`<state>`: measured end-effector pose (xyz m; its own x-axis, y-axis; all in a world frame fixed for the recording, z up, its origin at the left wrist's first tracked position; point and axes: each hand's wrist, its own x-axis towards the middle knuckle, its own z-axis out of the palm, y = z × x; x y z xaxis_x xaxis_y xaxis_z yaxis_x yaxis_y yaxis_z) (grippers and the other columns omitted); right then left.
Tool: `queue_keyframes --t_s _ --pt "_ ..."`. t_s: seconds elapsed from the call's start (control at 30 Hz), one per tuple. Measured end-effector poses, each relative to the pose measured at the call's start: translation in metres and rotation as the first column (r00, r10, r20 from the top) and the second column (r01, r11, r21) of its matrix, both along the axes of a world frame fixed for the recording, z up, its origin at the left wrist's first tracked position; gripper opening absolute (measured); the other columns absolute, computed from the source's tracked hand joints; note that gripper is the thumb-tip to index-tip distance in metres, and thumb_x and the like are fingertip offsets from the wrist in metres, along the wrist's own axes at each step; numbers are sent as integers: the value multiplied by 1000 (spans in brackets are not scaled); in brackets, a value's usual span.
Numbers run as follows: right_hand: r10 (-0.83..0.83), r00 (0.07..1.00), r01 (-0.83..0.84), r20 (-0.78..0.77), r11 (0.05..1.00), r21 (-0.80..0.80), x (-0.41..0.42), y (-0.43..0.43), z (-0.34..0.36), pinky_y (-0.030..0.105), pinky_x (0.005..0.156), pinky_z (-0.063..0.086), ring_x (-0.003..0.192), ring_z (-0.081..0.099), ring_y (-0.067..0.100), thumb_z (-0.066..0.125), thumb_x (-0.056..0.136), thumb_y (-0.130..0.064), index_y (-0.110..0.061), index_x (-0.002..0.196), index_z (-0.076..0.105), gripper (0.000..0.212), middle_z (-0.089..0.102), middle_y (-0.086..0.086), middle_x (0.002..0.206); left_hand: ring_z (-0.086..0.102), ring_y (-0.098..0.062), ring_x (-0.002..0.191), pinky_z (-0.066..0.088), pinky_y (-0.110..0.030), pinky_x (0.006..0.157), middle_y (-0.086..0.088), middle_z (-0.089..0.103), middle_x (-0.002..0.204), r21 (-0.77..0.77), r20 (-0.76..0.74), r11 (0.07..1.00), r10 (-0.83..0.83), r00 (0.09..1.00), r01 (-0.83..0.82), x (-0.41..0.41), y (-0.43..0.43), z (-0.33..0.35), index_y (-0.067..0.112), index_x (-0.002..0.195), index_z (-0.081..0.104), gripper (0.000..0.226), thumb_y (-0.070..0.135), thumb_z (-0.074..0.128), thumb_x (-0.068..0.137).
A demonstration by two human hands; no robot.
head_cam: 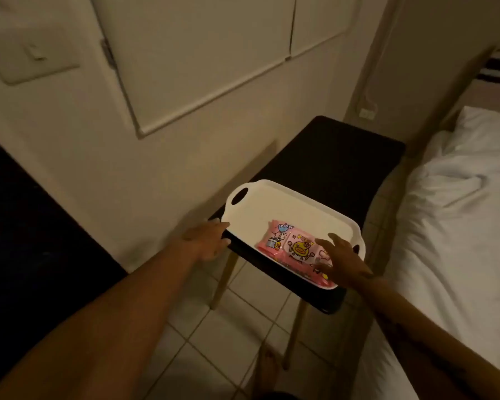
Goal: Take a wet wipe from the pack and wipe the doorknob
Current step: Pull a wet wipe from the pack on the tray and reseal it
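Observation:
A pink wet wipe pack [289, 246] with cartoon pictures lies in the near right part of a white tray [274, 203]. The tray rests on a dark stool [329, 157]. My right hand [344, 261] hovers over the right end of the pack with its fingers spread, and I cannot tell whether it touches the pack. My left hand [205, 241] rests at the tray's left edge, fingers curled against the rim and the stool top. No doorknob is in view.
A cream wall with a panelled door or cabinet front [199, 53] rises behind the stool. A bed with white sheets [459, 226] runs along the right. The floor is tiled [228, 342], and a bare foot [267, 368] shows below. A dark surface [26, 226] fills the left.

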<state>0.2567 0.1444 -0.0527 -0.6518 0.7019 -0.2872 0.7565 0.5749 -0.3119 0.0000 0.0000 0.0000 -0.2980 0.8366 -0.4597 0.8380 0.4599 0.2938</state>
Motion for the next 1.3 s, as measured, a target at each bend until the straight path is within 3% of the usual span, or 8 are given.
queue_keyframes --t_s 0.2,0.33,0.4,0.53,0.73,0.87,1.07,1.3 --pt "-24 976 6 -219 996 -86 -2 10 -45 44 100 41 124 35 29 63 83 -32 -12 129 40 55 35 13 139 -1 -27 144 12 -51 115 -7 3 157 -52 -54 958 -285 957 282 27 71 -37 21 144 9 54 20 35 97" --pt "-54 970 53 -236 999 -13 -4 13 -67 47 110 20 134 20 30 57 87 -36 -12 137 31 62 27 14 147 -10 -21 143 7 -50 117 -3 -7 157 -17 -65 897 -441 895 441 49 106 -64 19 145 3 59 16 36 96" --pt "-64 972 69 -225 998 14 -4 13 -74 40 108 8 137 10 26 39 88 -54 -12 140 21 69 16 8 150 -12 -19 143 2 -46 117 -3 -10 157 -9 -67 867 -497 865 498 58 119 -77 18 145 0 58 22 33 97" --pt "-70 991 80 -111 993 82 -4 13 -86 48 101 18 131 23 29 7 88 -63 -10 138 23 75 22 11 143 -14 -18 142 -2 -41 118 -4 -13 156 4 -104 802 -593 798 597 66 136 -100 17 144 -5 64 32 34 96" --pt "-220 969 226 -112 973 46 -13 16 -93 48 106 7 136 5 34 12 83 -72 -6 141 10 88 9 14 148 -27 -12 133 -6 -38 117 2 -28 144 5 -98 733 -677 730 681 58 143 -115 16 143 -12 71 41 33 94" --pt "-247 966 253 -69 964 82 -18 16 -98 53 105 14 133 18 36 13 83 -72 -3 139 19 89 21 18 146 -25 -15 136 -11 -34 113 2 -27 145 4 -95 685 -725 683 728 54 150 -121 16 142 -13 73 46 32 93" --pt "-285 958 288 -46 950 117 -23 15 -100 35 110 -3 135 16 35 13 84 -71 -5 140 18 87 21 19 147 -13 -20 143 -11 -33 111 -6 -11 156 -8 -77 670 -741 667 742 54 155 -123 14 143 -10 79 56 29 88" --pt "-293 956 292 -8 948 126 -22 15 -99 52 108 12 133 17 35 11 83 -71 -2 139 19 90 21 20 145 -20 -17 137 -6 -36 117 3 -19 146 119 -30 709 -697 716 695 51 151 -139 15 138 -16 96 79 -5 67"
